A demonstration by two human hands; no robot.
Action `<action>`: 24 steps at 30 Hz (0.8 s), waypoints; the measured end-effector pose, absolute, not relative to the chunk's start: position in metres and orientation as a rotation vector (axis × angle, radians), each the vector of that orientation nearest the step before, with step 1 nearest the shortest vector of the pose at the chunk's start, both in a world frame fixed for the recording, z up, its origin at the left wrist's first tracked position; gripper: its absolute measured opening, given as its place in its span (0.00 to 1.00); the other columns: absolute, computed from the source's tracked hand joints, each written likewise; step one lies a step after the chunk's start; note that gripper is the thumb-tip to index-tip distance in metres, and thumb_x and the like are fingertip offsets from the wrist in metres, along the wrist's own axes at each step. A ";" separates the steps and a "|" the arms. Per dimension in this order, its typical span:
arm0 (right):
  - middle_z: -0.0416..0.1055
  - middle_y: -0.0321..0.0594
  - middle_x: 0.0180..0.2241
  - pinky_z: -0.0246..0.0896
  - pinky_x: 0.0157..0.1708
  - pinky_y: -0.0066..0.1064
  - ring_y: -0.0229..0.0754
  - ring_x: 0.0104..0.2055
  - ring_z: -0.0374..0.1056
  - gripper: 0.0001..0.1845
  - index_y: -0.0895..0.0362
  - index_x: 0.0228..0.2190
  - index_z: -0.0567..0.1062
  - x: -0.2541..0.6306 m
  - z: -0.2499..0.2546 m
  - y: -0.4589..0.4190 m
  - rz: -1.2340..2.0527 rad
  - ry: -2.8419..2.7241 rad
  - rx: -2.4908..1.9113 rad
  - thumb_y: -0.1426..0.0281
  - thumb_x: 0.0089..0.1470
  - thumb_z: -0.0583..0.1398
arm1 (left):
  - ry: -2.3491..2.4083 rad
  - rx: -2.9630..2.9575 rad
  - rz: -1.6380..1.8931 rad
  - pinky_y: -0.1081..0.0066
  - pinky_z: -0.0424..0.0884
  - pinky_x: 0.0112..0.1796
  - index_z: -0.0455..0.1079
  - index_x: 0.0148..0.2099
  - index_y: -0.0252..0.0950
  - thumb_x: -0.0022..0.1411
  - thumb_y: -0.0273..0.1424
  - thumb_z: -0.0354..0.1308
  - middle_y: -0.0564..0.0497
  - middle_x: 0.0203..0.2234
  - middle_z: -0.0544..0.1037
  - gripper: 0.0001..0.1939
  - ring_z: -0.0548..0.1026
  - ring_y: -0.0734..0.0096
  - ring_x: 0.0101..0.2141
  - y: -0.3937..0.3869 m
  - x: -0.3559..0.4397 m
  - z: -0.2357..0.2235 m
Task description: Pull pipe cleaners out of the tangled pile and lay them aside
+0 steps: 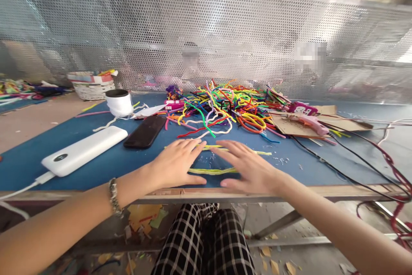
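My left hand (177, 163) and my right hand (246, 164) are spread above the blue tabletop, palms down, thumbs pointing toward each other. Neither holds anything I can see. Between and partly beneath them lies a yellow-green pipe cleaner (214, 171), its ends covered by the hands. Farther back, under the fingertips, runs another yellow pipe cleaner (262, 152), partly hidden. Whether the fingers touch these strips or hover just over them I cannot tell. Beyond the hands sits a large tangled heap of multicoloured pipe cleaners (225, 105).
On the left are a black phone (144, 132), a white power bank (85, 150) with its cable and a white thread spool (119, 104). A pink glue gun (310, 122) rests on cardboard (289, 125) at right, cords trailing. A perforated metal screen (206, 22) closes the back edge.
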State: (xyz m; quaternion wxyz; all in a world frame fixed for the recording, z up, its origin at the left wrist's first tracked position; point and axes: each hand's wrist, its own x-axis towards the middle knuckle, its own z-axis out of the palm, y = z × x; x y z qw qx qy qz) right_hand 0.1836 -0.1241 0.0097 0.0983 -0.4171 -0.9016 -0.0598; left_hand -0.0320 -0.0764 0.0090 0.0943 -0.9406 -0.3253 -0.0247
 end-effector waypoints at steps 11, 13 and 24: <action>0.66 0.46 0.38 0.60 0.42 0.34 0.40 0.41 0.62 0.14 0.60 0.40 0.69 0.185 -0.001 -0.080 0.196 -2.539 -1.254 0.78 0.52 0.50 | -1.013 -3.139 -0.154 0.75 0.65 0.34 0.68 0.41 0.36 0.54 0.34 0.56 0.51 0.36 0.74 0.12 0.72 0.69 0.36 -0.042 -0.017 0.015; 0.67 0.45 0.36 0.60 0.41 0.34 0.40 0.40 0.63 0.11 0.61 0.37 0.70 0.187 0.005 -0.071 0.212 -2.580 -1.218 0.77 0.51 0.52 | -0.994 -3.059 -0.143 0.74 0.64 0.30 0.69 0.39 0.36 0.55 0.33 0.55 0.51 0.35 0.75 0.10 0.73 0.68 0.34 -0.039 -0.013 0.016; 0.71 0.42 0.30 0.59 0.33 0.27 0.37 0.32 0.65 0.06 0.60 0.27 0.73 0.211 0.031 -0.008 -0.018 -2.696 -1.363 0.79 0.43 0.58 | -1.000 -2.838 -0.294 0.70 0.65 0.28 0.67 0.46 0.37 0.59 0.49 0.38 0.48 0.34 0.76 0.27 0.73 0.62 0.33 -0.026 -0.015 0.028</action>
